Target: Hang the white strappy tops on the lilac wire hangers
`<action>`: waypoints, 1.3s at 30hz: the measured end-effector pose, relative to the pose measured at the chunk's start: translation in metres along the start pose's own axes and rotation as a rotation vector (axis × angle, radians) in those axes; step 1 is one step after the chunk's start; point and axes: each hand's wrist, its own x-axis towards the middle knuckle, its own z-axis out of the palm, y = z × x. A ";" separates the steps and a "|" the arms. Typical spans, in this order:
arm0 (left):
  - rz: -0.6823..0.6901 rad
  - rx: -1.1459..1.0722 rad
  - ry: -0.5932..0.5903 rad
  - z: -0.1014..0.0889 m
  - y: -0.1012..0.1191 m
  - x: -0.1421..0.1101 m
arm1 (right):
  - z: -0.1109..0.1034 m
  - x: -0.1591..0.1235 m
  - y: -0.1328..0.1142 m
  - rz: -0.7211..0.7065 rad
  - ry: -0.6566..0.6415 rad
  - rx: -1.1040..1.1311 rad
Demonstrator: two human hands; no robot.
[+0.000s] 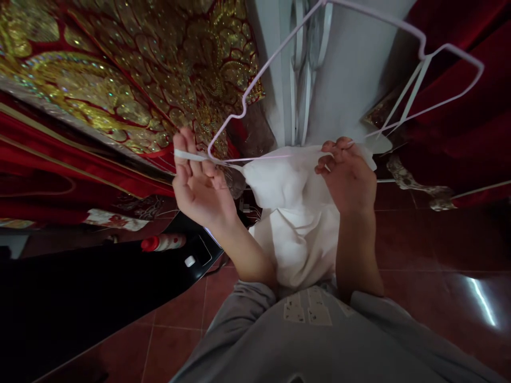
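A pale lilac clothes hanger (pixel 263 80) hangs in front of me, with a white strappy garment (pixel 297 239) draped below it. One strap (pixel 411 93) of the garment loops over the hanger's right arm. Another strap (pixel 189 155) is stretched across the raised fingers of my left hand (pixel 205 191), beside the hanger's left corner. My right hand (pixel 351 178) has its fingers curled in a pinch at the garment's top edge, close to the hanger's lower bar. What exactly lies between those fingertips is partly hidden.
Gold sequinned red garments (pixel 143 80) hang on the left, dark red cloth (pixel 471 127) on the right. A black table (pixel 99 298) at lower left bears a red-capped bottle (pixel 163 243), a phone (pixel 202 250) and a small white case (pixel 190 261). More hangers (pixel 303 80) hang behind.
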 end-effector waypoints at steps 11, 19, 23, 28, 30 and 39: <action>-0.033 0.177 -0.071 0.028 -0.041 -0.032 | 0.007 -0.002 0.000 -0.002 0.034 -0.040; -0.031 0.096 -0.097 0.033 -0.040 -0.033 | 0.000 -0.014 -0.008 -0.202 0.380 -0.261; -0.021 0.153 -0.068 0.034 -0.041 -0.034 | -0.018 -0.007 -0.020 -0.494 0.598 -0.278; 0.009 0.023 -0.094 0.037 -0.042 -0.034 | -0.034 0.013 -0.028 -0.448 0.415 -0.312; 0.028 -0.004 -0.110 0.037 -0.042 -0.034 | -0.035 0.018 -0.028 -0.436 0.375 -0.342; 0.057 -0.037 -0.108 0.036 -0.051 -0.029 | -0.049 0.020 -0.021 -0.706 0.423 -0.529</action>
